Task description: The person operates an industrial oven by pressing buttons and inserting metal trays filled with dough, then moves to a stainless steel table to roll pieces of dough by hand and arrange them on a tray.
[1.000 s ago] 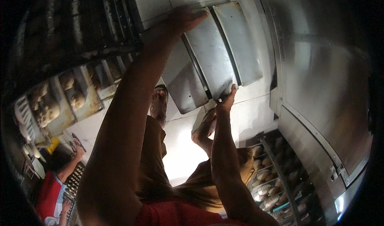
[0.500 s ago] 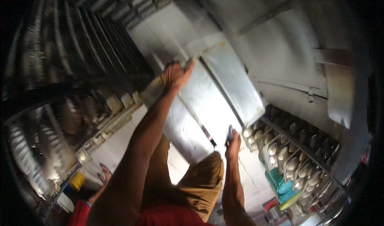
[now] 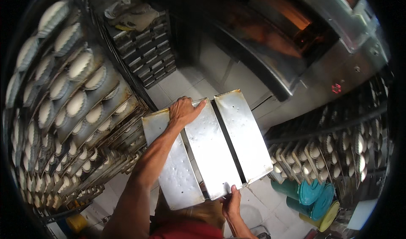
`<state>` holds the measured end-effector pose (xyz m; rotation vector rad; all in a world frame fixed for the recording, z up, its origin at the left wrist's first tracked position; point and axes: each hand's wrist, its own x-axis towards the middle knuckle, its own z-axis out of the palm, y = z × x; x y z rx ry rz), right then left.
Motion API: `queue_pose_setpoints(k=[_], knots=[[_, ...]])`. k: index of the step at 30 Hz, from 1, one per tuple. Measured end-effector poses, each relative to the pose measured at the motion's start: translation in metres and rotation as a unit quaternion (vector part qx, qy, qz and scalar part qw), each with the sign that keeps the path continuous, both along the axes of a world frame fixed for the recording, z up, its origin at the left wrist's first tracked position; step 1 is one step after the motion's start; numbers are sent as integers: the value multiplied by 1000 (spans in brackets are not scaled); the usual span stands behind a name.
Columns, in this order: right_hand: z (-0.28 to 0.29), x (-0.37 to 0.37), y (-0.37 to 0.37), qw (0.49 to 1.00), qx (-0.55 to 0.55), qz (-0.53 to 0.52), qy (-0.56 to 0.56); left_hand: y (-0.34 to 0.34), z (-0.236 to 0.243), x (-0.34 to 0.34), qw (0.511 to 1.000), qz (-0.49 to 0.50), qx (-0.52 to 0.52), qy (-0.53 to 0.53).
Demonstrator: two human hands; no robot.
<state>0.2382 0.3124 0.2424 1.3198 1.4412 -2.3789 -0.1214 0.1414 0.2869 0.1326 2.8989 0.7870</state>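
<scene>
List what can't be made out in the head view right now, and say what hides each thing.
All in the head view:
- Underside of the metal pans: hidden by their upturned faces.
- Left hand: fingertips hidden behind the pans' far edge.
- Right hand: fingertips hidden by the pans' near edge.
- Oven opening: contents lost in darkness.
- Cups at left: outermost ones cut off by the dark rim.
</scene>
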Motion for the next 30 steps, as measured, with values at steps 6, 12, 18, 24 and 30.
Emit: queue_pose_setpoints(k=[6, 12, 18, 24, 30], knots=[[68, 50, -17, 993, -43, -13, 110, 8, 116, 36, 996, -29, 11, 82], [140, 35, -6, 976, -9, 35, 213, 17, 195, 21, 993, -28, 19, 110], [178, -37, 18, 955, 27, 66, 287, 26, 245, -42, 994, -19, 37, 104], [204, -139, 41, 963, 38, 48, 261, 31, 266, -134, 995, 1, 40, 93], [235, -250, 56, 969, 30, 35, 244, 25, 270, -234, 996, 46, 43, 67]])
